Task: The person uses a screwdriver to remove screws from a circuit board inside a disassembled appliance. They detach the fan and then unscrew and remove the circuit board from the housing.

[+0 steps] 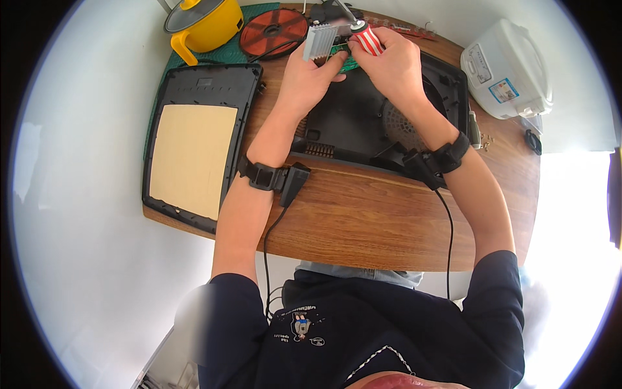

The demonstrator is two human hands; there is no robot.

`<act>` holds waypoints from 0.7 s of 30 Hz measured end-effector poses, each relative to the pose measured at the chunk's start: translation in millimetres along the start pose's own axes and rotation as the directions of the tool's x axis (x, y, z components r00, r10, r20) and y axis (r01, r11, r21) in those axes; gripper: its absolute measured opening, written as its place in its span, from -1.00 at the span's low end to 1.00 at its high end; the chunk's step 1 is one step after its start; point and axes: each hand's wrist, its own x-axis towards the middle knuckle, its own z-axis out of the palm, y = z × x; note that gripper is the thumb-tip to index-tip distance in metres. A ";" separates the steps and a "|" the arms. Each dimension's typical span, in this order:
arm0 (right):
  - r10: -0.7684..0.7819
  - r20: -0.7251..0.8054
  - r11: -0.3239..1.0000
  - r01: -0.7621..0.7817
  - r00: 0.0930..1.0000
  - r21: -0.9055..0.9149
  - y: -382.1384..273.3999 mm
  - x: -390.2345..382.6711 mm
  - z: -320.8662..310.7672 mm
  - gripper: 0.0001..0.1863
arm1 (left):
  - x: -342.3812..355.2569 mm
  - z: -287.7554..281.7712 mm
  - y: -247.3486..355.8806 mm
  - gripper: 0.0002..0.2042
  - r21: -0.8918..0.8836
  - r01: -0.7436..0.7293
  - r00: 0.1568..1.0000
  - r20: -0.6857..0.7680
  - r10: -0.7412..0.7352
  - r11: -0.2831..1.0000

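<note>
My left hand point(306, 84) is closed round a green circuit board point(350, 64), which carries a silver finned heat sink point(321, 43). In my right hand point(397, 67) is a screwdriver point(368, 39) with a red-and-white striped handle, its shaft pointing up and away to the left. The fingertips of that hand are close to the board's upper edge; whether they touch it is too small to tell. Both hands are above the far side of a black plastic housing point(350, 110), which lies open on the table with a round grille at its right.
Left on the wooden table point(363, 220) lies a black-framed panel point(194, 155) with a cream sheet. Behind are a yellow pot point(210, 29), a red-brown round coil point(273, 32) and a green mat. A white container point(508, 68) stands right, near small screws point(487, 141). Cables trail from my wrist straps.
</note>
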 end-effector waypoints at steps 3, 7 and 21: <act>-0.061 -0.010 0.998 0.061 0.998 -0.024 1.6 1.2 1.2 -0.67 | 1.4 -2.5 -2.8 -0.54 0.009 0.001 1.000 0.011 -0.001 1.000; -0.011 -0.005 1.000 0.011 1.000 0.019 4.9 -0.4 1.1 -0.69 | 1.6 -1.4 -4.4 -0.54 0.018 -0.023 0.999 0.024 0.022 1.000; -0.181 -0.113 0.980 0.170 0.977 -0.100 4.2 0.1 3.0 -0.73 | 2.8 -1.5 -4.2 -0.55 0.034 -0.017 1.000 0.002 0.017 0.999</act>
